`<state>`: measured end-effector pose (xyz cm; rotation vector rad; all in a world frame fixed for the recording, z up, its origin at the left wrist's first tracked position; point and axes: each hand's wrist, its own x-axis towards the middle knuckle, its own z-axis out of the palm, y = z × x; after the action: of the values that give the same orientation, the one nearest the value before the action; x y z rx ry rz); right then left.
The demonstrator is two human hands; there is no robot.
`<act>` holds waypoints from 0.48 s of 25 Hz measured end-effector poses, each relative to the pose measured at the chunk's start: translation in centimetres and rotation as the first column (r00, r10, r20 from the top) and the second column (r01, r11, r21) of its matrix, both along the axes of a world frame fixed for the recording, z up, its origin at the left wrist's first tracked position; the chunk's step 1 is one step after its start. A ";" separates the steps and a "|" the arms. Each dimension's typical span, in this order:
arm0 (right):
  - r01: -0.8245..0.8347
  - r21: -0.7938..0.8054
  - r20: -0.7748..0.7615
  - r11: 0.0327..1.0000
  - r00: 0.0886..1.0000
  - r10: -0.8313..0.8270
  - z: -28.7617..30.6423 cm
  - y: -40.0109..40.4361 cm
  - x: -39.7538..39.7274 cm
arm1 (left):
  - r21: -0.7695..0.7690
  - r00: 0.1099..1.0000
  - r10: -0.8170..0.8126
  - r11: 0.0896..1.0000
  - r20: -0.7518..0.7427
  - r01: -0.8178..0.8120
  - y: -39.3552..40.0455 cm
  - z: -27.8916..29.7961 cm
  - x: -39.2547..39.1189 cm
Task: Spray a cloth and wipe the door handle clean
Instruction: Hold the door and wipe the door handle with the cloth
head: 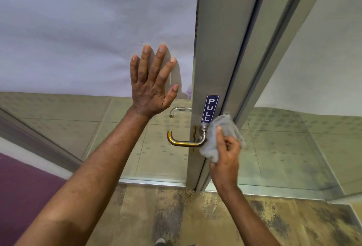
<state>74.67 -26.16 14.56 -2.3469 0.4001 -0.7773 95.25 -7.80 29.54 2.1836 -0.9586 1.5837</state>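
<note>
Head view, left to right. Left hand pressed flat on frosted glass, fingers straight and spread, holding nothing; sat above and left of handle, apart from it. Looked like bracing the door.

Handle: U-shaped metal bar, free end curling up at left, long run lying roughly level, right end bending up to a mount on door frame. Long axis left-right; open side of the U faced up. Brownish stain on bar and streaks on frame beside the mount. Second, paler handle seen through glass above, likely the far-side one. PULL sign stuck upright on frame, just above the mount.

Right hand curled round bunched grey cloth, thumb on top. Cloth touched or nearly touched handle's right end at the mount; exact contact hard to tell. Handle lay left of right hand, stretching away leftward.

Right hand clearly nearer to handle than left. Judged: wipe under way at mount end; next stroke should run leftward along the bar toward the free end. No spray bottle in view.
</note>
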 end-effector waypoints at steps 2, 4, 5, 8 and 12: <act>-0.035 -0.143 -0.127 0.989 0.992 0.016 -2.3 -0.1 1.9 | 0.000 1.000 0.010 1.000 -0.001 -0.010 0.0 0.0 -0.1; -0.046 -0.127 -0.133 0.991 0.991 0.029 -4.3 -0.4 2.3 | 0.006 1.000 0.012 1.000 0.007 -0.012 0.1 -0.1 0.0; -0.048 -0.111 -0.121 0.993 0.992 0.035 -4.7 -0.5 2.3 | 0.011 1.000 0.017 1.000 0.014 -0.017 0.1 -0.1 0.0; -0.029 -0.023 -0.131 0.999 0.991 0.026 -5.3 -0.1 2.6 | 0.014 1.000 0.007 1.000 0.019 -0.007 0.0 -0.2 0.2; -0.092 0.261 -0.057 0.961 0.992 0.111 -5.2 -0.4 2.1 | 0.006 0.999 0.016 1.000 0.029 -0.016 0.0 -0.3 0.2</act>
<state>76.81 -26.59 9.40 -2.1359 0.3832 -0.5581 95.47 -7.81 29.29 2.1842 -0.9577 1.6257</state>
